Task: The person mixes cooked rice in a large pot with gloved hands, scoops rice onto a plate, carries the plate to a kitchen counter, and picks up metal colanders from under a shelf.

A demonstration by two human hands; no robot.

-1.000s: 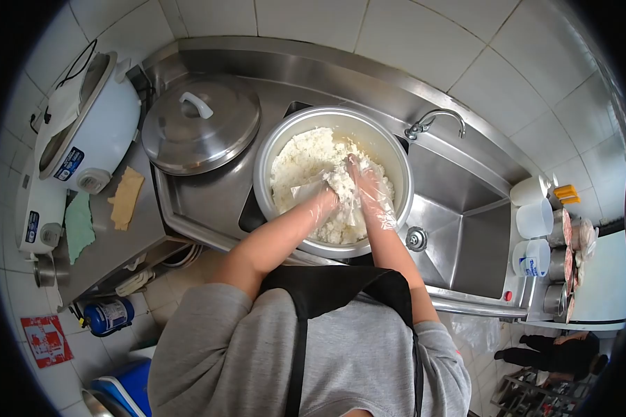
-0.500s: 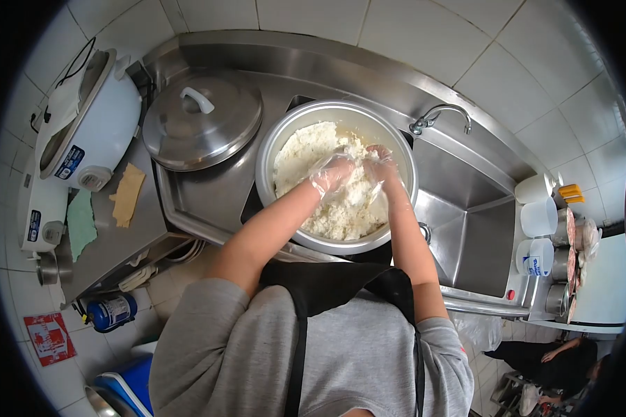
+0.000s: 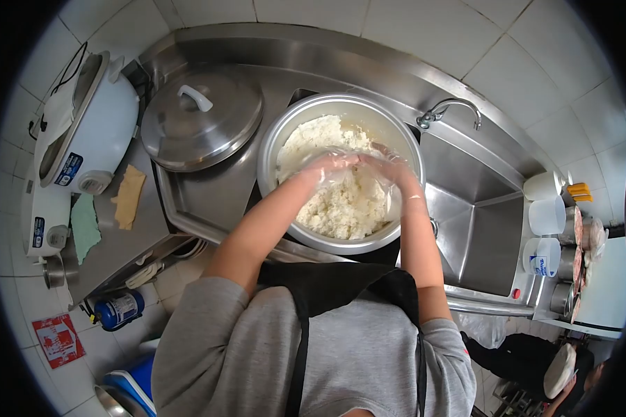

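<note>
My left hand (image 3: 330, 164) and my right hand (image 3: 388, 169), both in clear plastic gloves, meet inside a large round metal pot (image 3: 270, 161). They are over and against a white, crumbly, moist food (image 3: 344, 212) that looks like cooked rice or a grainy dough. Motion and glove film blur the fingers, so their grip is unclear. The food is heaped along the left wall and loose and lumpy near me. Some cloudy liquid shows at the far side of the pot.
Left of the pot lies a large metal lid (image 3: 202, 118). A sink (image 3: 494, 243) with a faucet (image 3: 452, 111) is on the right. White rice cookers (image 3: 94, 132) and cloths (image 3: 129, 197) sit far left; plastic containers (image 3: 541, 257) line the right. Another person (image 3: 522, 365) is at lower right.
My hands have drawn together over the middle of the food, and the fingers point inward. At lower right, the other person has moved and a pale round object now shows there.
</note>
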